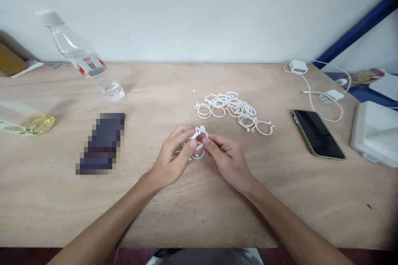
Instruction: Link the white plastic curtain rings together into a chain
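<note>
My left hand point(175, 155) and my right hand point(226, 157) meet over the middle of the table, fingers closed in a pinch. Between them they hold a white plastic curtain ring point(198, 131), a small eyelet and a round tab showing at its top. Fingers hide part of this ring. Just below and behind my fingertips, more white rings point(198, 157) lie on the wood, partly covered by my hands. Farther back and to the right is a loose pile of several similar rings point(236, 105), some overlapping.
On the wooden table point(186, 207), a clear bottle point(90, 62) and a blurred-out dark rectangle point(102, 145) are at left, beside a yellow-bottomed container point(40, 124). To the right lie a phone point(319, 134), a white charger with cable point(298, 67) and a white device point(376, 132). A wall stands behind.
</note>
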`<state>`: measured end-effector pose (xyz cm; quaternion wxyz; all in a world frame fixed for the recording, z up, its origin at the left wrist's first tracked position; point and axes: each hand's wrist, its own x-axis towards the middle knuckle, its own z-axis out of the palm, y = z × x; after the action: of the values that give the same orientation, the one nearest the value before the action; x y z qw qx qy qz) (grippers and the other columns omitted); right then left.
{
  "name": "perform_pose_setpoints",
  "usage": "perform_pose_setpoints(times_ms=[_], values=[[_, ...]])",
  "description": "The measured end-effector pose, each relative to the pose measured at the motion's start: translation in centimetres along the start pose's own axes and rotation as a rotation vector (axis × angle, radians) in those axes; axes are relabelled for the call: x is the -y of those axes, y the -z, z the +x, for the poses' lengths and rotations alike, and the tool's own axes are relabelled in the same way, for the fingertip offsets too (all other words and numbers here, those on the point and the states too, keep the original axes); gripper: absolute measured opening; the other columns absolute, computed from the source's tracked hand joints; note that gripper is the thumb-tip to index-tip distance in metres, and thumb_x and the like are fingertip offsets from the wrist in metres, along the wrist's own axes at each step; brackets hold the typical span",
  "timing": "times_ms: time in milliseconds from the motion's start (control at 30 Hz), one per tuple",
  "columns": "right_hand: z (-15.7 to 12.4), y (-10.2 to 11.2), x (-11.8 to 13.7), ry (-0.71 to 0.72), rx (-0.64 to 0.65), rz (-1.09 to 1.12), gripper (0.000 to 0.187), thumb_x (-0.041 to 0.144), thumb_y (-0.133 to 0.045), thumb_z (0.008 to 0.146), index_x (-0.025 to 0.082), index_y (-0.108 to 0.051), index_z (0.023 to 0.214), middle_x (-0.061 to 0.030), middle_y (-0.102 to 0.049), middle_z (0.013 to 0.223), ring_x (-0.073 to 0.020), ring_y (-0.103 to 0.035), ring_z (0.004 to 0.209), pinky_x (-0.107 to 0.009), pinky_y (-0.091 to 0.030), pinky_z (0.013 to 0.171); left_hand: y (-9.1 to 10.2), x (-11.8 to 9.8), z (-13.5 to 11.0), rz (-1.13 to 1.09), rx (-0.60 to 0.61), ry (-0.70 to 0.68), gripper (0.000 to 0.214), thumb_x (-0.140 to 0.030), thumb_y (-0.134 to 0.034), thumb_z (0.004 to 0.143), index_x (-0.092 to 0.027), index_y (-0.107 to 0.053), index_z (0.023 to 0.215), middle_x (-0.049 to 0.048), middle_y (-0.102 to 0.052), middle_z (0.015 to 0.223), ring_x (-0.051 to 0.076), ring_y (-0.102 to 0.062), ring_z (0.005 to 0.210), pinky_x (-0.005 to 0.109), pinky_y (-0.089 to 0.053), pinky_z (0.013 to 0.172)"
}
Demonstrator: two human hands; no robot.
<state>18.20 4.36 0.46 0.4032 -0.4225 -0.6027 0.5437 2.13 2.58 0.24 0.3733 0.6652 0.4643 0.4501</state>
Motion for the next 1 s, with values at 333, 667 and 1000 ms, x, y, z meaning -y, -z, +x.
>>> perform_pose_setpoints(times_ms=[333,667,1000], values=[[0.2,0.1,-0.6,0.016,-0.093,-0.261,0.022,0.032,-0.051,0.088,0.020,-0.070,0.084,-0.0022,-0.067,0.072,-0.0171,-0.059,0.069,-0.029,-0.043,0.065,0.0,-0.1,0.2,-0.305,-0.008,0.238,0.035,-0.036,-0.074,0.076,-0.016,-0.072,0.103,0.0108,-0.069,0.104,0.024,-0.062,0.096,0.034,-0.050,0.084],[0.9,0.7,-0.1,-0.125,-0.174,0.112,0.028,0.042,-0.058,0.084,0.018,-0.070,0.090,-0.0011,-0.065,0.064,-0.0150,-0.056,0.063,-0.029,-0.045,0.063,0.7,-0.5,0.8,-0.725,0.028,0.519,0.032,-0.039,-0.075,0.073,-0.013,-0.074,0.093,0.0052,-0.068,0.076,0.011,-0.056,0.061,0.026,-0.048,0.061],[0.9,0.6,-0.4,-0.085,-0.111,0.178,0.029,0.044,-0.058,0.084,0.019,-0.071,0.080,-0.0013,-0.063,0.068,-0.0133,-0.054,0.064,-0.027,-0.043,0.062,0.9,-0.8,1.0,-0.857,0.022,0.619,0.029,-0.024,-0.081,0.065,-0.012,-0.076,0.091,0.0098,-0.071,0.091,0.010,-0.057,0.063,0.024,-0.050,0.061]])
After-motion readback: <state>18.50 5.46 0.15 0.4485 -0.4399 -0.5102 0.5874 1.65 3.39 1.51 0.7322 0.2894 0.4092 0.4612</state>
